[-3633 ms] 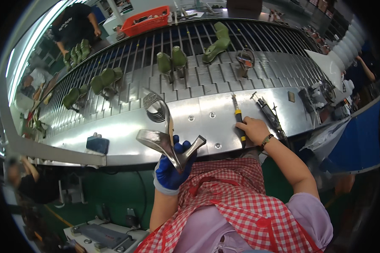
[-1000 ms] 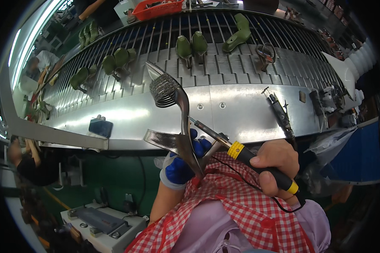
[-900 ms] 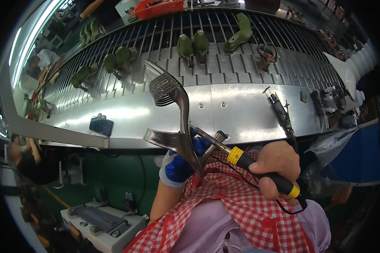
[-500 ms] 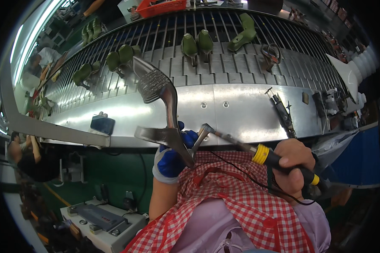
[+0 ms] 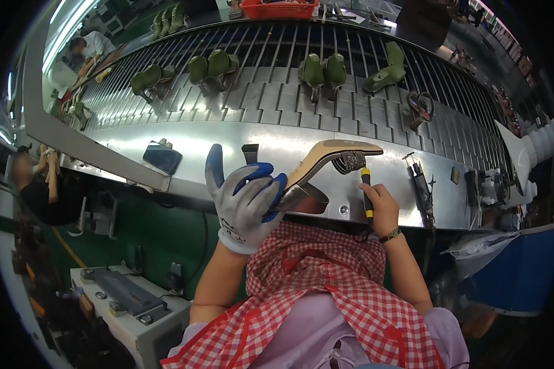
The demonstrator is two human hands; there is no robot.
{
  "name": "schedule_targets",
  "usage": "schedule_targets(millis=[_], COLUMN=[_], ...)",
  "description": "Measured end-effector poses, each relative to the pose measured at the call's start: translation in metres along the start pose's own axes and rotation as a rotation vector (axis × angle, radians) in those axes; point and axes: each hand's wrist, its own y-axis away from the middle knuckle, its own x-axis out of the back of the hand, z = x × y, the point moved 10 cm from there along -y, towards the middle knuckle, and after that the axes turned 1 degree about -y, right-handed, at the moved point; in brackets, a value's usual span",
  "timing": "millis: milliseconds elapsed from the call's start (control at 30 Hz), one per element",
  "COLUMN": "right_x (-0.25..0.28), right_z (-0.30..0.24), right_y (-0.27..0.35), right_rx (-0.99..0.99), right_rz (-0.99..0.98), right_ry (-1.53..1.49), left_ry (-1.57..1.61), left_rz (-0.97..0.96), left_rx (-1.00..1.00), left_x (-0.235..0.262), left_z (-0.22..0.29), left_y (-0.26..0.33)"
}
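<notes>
My left hand [image 5: 246, 200], in a grey glove with blue fingertips, grips a high-heeled sandal [image 5: 326, 149] around its heel end. The sandal's beige sole is turned up, with a glittery dark strap at the toe and a shiny dark band at the back. A dark block-like end [image 5: 250, 152] sticks up between my fingers; it looks like the heel tip. My bare right hand [image 5: 381, 209] is closed around a corded tool with a black-and-yellow handle [image 5: 367, 194]. The tool's upper end meets the sandal's strap in view; its metal shaft is hidden, so contact is unclear.
Beyond the steel ledge [image 5: 228, 138], a slatted conveyor [image 5: 271, 101] carries several green shoe pieces [image 5: 314, 71] and a strappy sandal [image 5: 420, 107]. A phone [image 5: 162, 157] and a dark slender tool [image 5: 420, 187] lie on the ledge. A white nozzle [image 5: 516, 154] stands right; a bench machine [image 5: 129, 307] lower left.
The sandal has been turned over, sole up, and shifted right. My right hand has swung the tool upright and moved it left, toward the toe strap. The head view has shifted slightly.
</notes>
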Motion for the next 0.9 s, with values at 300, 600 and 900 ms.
schedule_targets(millis=[300, 600, 900], right_x=[-0.025, -0.003, 0.037], right_z=[-0.006, -0.005, -0.103], right_y=[0.001, 0.005, -0.016], right_rx=[0.058, -0.098, 0.111], right_rz=[-0.086, 0.047, -0.096], right_ry=[0.049, -0.146, -0.957], left_ry=[-0.039, -0.004, 1.387], left_rz=[0.054, 0.056, 0.003], left_rx=[-0.036, -0.012, 1.063], left_x=[0.000, -0.005, -0.131], left_z=[0.000, -0.003, -0.036], left_y=[0.005, 0.005, 0.052])
